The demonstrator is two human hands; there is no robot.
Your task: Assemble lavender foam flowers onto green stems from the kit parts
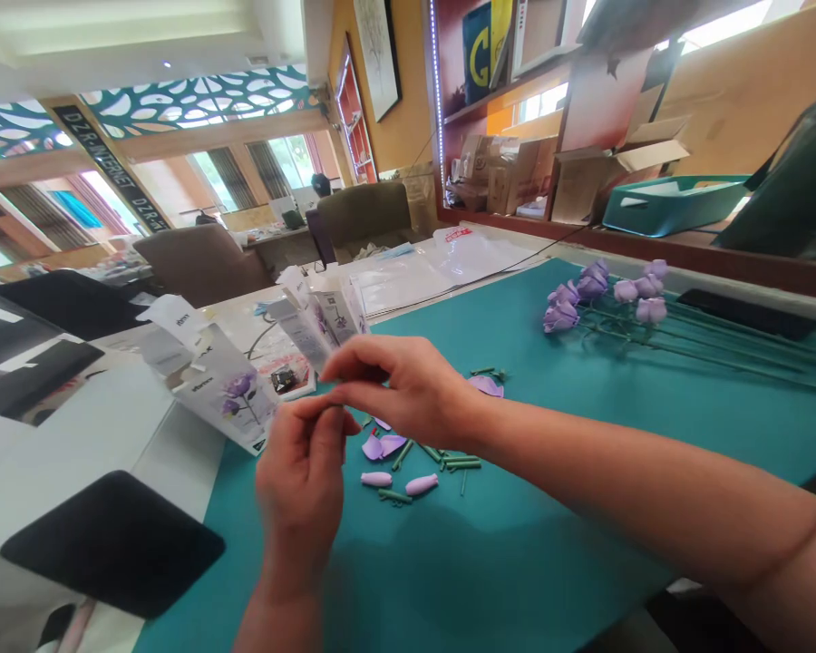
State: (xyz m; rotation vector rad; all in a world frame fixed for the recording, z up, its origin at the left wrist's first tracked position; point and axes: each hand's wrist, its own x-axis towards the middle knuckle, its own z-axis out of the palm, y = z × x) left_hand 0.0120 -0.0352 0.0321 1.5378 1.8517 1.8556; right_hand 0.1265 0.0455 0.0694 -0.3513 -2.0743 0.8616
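My left hand is closed in a pinch, its fingertips meeting those of my right hand, which is pinched too. Whatever lies between the fingers is hidden or too small to name. Just beyond and below them, loose purple petal pieces, two pale purple buds and several short green stem pieces are scattered on the green mat. Another purple petal lies partly behind my right wrist.
Purple flowers on long green stems lie at the mat's far right, beside a black flat object. Opened printed boxes stand at the left. A black pad sits at the near left. Shelves with cartons rise behind.
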